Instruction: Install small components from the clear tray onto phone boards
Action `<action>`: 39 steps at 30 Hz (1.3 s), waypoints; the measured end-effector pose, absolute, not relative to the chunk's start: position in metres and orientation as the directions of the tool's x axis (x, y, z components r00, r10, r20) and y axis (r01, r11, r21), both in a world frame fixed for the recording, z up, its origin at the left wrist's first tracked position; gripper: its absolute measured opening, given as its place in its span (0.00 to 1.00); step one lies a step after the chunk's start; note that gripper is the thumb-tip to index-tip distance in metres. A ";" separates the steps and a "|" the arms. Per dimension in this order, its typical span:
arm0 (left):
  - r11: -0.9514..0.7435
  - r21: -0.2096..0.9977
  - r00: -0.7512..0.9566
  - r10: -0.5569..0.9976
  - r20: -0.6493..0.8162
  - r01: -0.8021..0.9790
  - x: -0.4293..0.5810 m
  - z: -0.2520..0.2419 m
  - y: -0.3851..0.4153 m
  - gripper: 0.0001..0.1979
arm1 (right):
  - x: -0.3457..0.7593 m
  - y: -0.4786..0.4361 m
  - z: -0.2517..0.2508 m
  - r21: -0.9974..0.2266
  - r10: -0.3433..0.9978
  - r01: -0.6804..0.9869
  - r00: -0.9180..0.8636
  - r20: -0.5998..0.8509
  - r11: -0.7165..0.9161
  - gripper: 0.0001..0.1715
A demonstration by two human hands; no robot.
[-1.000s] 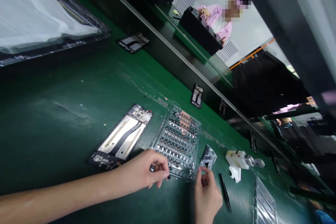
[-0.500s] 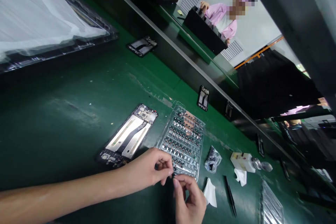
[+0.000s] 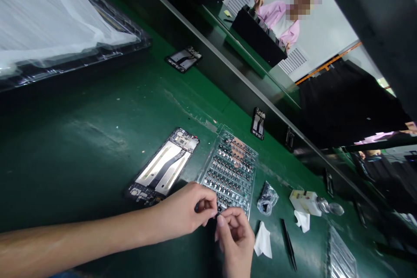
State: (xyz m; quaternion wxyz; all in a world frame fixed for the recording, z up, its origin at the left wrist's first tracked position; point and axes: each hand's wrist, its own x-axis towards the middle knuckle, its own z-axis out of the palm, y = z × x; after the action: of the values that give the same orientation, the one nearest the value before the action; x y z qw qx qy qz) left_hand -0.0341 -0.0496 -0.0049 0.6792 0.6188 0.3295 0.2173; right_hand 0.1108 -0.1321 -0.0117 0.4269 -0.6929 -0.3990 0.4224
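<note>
My left hand [image 3: 185, 210] and my right hand [image 3: 236, 236] meet fingertip to fingertip at the near edge of a clear plastic tray [image 3: 233, 171] filled with several small dark parts. Both hands pinch a tiny dark part between them; it is too small to name. An open phone frame [image 3: 163, 169] with a pale inner plate lies flat on the green mat just left of the tray, beside my left hand.
Right of the tray lie a crumpled clear bag [image 3: 267, 198], a white scrap [image 3: 263, 241], black tweezers [image 3: 289, 245], a small white bottle [image 3: 308, 202] and another clear tray [image 3: 340, 256]. More phone frames [image 3: 184, 58] rest further back. A person in pink works beyond the rail.
My right hand moved left from beside the clear bag to meet my left hand's fingertips at the tray's near edge. A white scrap now shows where the right hand was.
</note>
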 end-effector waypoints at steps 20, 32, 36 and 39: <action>0.383 0.920 0.735 0.647 -0.201 -0.086 -0.035 -0.012 -0.047 0.08 | 0.218 0.127 -0.013 -0.292 0.770 0.764 0.627 0.122 -0.576 0.20; 0.277 0.895 0.559 0.828 -0.037 -0.351 -0.045 -0.005 -0.033 0.08 | 0.200 0.037 0.026 -0.742 0.871 0.620 0.480 0.101 -0.256 0.28; 0.256 0.855 0.464 0.886 -0.020 -0.451 -0.051 -0.003 -0.022 0.07 | 0.149 -0.072 0.015 -0.671 0.939 0.741 0.239 0.248 -0.011 0.33; 0.273 0.889 0.415 0.904 -0.106 -0.367 -0.053 -0.005 -0.019 0.07 | 0.121 -0.116 0.005 -0.588 0.946 0.807 0.148 0.288 0.053 0.32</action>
State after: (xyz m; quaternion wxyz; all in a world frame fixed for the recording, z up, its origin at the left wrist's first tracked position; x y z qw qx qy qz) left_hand -0.0532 -0.0195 -0.0048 0.7300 0.4175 0.3215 0.4351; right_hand 0.1207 -0.1162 0.0051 0.3335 -0.6804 -0.6443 0.1041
